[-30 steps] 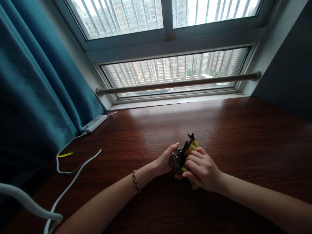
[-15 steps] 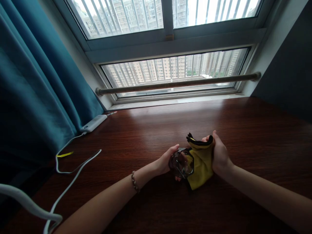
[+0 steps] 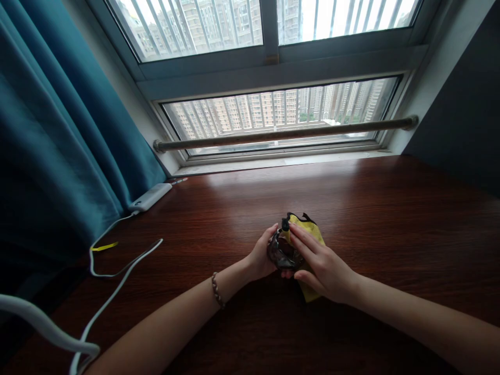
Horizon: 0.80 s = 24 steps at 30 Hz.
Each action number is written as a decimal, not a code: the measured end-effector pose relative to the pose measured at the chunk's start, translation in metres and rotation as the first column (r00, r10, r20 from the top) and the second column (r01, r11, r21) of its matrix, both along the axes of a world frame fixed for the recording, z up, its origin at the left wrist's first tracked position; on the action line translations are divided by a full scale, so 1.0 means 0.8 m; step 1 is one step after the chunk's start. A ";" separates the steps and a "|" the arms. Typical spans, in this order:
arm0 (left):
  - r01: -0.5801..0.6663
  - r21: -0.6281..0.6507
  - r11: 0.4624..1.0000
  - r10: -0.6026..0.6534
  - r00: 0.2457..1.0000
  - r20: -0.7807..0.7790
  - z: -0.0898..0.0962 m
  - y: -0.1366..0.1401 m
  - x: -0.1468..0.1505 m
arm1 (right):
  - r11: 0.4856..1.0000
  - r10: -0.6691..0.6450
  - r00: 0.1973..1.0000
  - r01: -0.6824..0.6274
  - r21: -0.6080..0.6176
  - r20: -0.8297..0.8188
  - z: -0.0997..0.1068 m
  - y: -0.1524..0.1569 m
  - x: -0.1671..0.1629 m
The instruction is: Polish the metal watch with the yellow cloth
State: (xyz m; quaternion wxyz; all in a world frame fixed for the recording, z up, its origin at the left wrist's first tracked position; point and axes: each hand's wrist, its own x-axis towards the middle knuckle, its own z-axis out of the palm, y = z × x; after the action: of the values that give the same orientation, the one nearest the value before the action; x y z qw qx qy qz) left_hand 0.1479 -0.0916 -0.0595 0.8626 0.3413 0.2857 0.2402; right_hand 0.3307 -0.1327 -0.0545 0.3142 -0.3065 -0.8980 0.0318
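A brownish, see-through glass cup with a faceted rim is tilted, its mouth towards the right. My left hand is closed around its left side, thumb on top and fingertips showing below. With my right hand I press a yellow cloth with black edging onto the cup's rim. The fingers lie stretched over the cloth, and its lower corner hangs out below the palm. How far the cloth goes into the cup is hidden.
Both hands are above a dark red-brown wooden surface. A white power strip and white cables lie to the left, near a yellow strip and a blue curtain. A metal rail crosses the window behind.
My right hand has moved left and turned palm-down, bringing the yellow cloth from beside the cup onto its rim. My left hand has shifted only slightly with the cup.
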 end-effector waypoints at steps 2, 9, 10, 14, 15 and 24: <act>-0.041 0.013 0.999 0.041 0.999 0.001 -0.003 0.000 0.000 | 1.000 -0.012 0.999 0.010 -0.024 -0.047 0.001 -0.001 0.001; -0.150 0.065 0.987 0.144 0.986 0.084 -0.001 -0.006 0.001 | 0.999 -0.047 0.987 0.046 -0.008 -0.153 0.003 0.000 0.008; -0.158 0.062 0.985 0.152 0.984 0.089 0.000 -0.008 0.001 | 0.999 -0.050 0.985 0.050 -0.005 -0.163 0.003 0.000 0.008; -0.270 0.129 0.954 0.252 0.958 0.141 0.001 -0.014 0.002 | 0.996 -0.086 0.978 0.083 -0.026 -0.191 0.000 -0.002 0.006; -0.298 0.175 0.938 0.270 0.948 0.167 0.000 -0.014 0.002 | 0.995 -0.098 0.976 0.090 -0.049 -0.194 -0.001 -0.002 0.006; -0.287 0.615 0.734 0.331 0.943 0.045 -0.004 -0.010 0.000 | 0.974 -0.164 0.946 0.112 -0.194 -0.279 -0.008 0.005 0.009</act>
State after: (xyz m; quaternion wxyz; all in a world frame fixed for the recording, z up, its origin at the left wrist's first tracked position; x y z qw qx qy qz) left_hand 0.1481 -0.0994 -0.0624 0.6423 0.5583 0.2739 0.4480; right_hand 0.3377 -0.1289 -0.0608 0.4169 -0.3873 -0.8113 0.1339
